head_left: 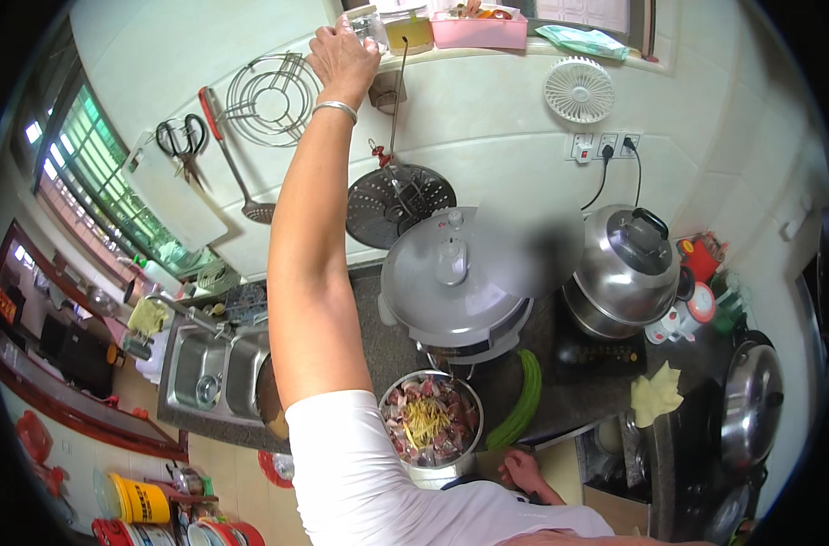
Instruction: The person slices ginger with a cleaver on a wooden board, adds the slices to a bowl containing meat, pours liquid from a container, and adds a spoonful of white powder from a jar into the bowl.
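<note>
My left hand, a bangle at its wrist, is raised to the window sill with its fingers around a clear glass jar. Beside that jar stands a jar of yellowish liquid, then a pink plastic basket. Low in the view, my right hand hangs near the counter edge with fingers loosely curled, and I see nothing in it. Just above it lies a long green ridged gourd. To its left, a metal pot holds cut raw meat topped with yellow shredded strips.
A large grey pressure cooker stands behind the pot. Right of it, a domed steel pot sits on a black cooktop. A double sink is at left. Scissors, a skimmer and wire racks hang on the wall.
</note>
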Available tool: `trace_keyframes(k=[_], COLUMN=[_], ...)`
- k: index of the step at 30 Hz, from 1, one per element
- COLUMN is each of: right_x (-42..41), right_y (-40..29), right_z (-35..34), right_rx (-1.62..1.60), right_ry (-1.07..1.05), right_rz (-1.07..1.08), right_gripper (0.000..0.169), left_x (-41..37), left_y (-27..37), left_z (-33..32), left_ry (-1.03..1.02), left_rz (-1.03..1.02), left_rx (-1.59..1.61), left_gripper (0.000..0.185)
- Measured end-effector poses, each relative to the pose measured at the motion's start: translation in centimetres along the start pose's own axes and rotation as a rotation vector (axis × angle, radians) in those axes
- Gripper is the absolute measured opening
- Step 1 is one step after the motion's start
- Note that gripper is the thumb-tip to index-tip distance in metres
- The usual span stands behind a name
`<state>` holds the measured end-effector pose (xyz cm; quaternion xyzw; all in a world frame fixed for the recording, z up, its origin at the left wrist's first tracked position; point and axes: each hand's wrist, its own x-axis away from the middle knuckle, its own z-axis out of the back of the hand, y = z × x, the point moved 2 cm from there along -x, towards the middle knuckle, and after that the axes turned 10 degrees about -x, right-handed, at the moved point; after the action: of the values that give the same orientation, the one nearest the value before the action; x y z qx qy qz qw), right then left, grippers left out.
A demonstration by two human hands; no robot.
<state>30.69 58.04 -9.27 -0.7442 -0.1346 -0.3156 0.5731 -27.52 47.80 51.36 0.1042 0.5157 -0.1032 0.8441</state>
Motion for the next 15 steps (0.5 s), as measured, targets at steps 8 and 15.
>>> trace_keyframes(k=[8, 15], right_x=[-1.3, -2.1], right_y=[0.7, 1.1], right_z=[1.6, 2.0], right_rx=[-0.097, -0.066], right_ry=[0.236, 0.295], right_rz=[-0.028, -0.003], right_gripper=[0.024, 0.021], left_x=[-4.5, -3.9], left_y=[0.7, 1.9], left_z=[-4.3, -4.5], left_ry=[-0.039, 0.067], left_rz=[-0.013, -0.06], left_rx=[-0.184, -0.162], left_gripper=[0.059, 0.042])
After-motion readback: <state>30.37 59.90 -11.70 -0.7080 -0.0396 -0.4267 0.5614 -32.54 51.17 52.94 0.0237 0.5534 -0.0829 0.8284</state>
